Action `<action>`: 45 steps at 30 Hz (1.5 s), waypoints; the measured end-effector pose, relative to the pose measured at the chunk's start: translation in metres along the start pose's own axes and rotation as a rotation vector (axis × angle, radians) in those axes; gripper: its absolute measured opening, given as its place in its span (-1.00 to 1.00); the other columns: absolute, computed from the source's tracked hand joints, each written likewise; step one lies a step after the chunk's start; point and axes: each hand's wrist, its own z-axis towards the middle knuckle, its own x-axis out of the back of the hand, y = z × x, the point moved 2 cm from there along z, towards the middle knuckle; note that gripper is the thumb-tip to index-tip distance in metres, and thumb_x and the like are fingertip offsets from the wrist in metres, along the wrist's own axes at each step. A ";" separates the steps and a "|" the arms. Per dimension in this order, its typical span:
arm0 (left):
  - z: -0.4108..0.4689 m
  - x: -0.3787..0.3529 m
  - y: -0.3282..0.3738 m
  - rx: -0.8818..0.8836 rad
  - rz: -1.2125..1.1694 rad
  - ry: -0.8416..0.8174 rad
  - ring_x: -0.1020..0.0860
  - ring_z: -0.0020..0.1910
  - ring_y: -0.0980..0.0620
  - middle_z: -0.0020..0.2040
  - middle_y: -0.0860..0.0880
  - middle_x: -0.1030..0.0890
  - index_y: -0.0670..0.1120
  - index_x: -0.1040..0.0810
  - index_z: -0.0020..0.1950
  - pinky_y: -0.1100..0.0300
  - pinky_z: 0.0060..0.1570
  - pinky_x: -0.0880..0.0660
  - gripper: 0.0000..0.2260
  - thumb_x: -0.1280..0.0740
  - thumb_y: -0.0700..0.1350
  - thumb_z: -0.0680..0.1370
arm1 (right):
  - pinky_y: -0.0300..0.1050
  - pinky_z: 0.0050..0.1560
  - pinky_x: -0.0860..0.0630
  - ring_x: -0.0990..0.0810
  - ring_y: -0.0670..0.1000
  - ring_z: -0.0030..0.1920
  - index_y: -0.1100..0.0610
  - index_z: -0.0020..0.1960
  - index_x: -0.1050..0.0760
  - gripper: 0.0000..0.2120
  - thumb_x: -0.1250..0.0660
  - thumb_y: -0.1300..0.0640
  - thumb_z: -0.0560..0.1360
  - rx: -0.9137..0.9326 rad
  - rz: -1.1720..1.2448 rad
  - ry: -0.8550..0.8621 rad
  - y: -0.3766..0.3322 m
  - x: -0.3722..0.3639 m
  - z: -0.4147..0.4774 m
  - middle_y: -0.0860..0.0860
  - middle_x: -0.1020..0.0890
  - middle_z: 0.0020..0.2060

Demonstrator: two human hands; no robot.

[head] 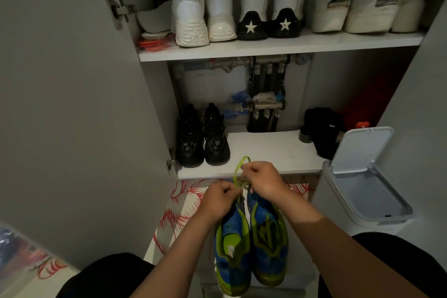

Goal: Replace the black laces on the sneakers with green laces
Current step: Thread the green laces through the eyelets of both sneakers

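Note:
Two blue and lime-green sneakers lie side by side on the floor between my knees, heels toward me: the left sneaker point(233, 249) and the right sneaker point(269, 244). A green lace point(238, 172) loops up above their toe ends. My left hand point(219, 197) pinches the lace at its lower part. My right hand point(262, 179) pinches it a little higher, beside the left hand. Green lacing crosses the right sneaker's tongue. No black lace shows.
An open cupboard faces me. Black sneakers point(203, 138) stand on its lower shelf point(266, 152), white shoes point(205, 14) on the upper shelf. A grey bin point(362, 176) with its lid up stands at the right. The cupboard door point(72, 104) is at the left.

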 end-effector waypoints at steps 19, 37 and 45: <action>0.000 0.017 -0.021 0.138 0.287 -0.257 -0.59 0.11 -0.02 0.26 -0.03 -0.54 -0.02 -0.46 0.39 0.15 0.05 -0.54 -0.42 -0.40 -0.20 0.36 | -0.11 -0.11 -0.59 -0.63 -0.03 -0.27 0.24 -0.23 -0.66 -0.78 -0.40 0.15 0.53 -0.052 -0.105 -0.095 0.022 -0.020 -0.001 0.07 -0.66 -0.35; -0.013 0.051 0.050 -0.189 0.028 0.029 -0.54 0.17 0.18 0.20 0.06 -0.62 0.02 -0.58 0.31 0.29 0.23 -0.45 -0.65 -0.19 -0.25 0.61 | -0.25 -0.48 -0.31 -0.35 -0.05 -0.50 0.09 -0.12 -0.63 -0.80 -0.29 0.12 0.62 0.078 0.139 -0.317 -0.042 -0.003 -0.023 0.05 -0.70 -0.24; -0.025 0.072 0.051 -0.087 0.148 0.023 -0.58 -0.06 0.17 -0.11 0.12 -0.66 0.09 -0.71 -0.07 0.16 -0.03 -0.47 -0.72 -0.24 0.15 0.60 | -0.30 -0.29 -0.41 -0.49 -0.21 -0.43 0.15 0.03 -0.66 -0.86 -0.32 0.22 0.59 0.111 0.001 -0.322 -0.043 0.001 -0.027 -0.01 -0.69 -0.28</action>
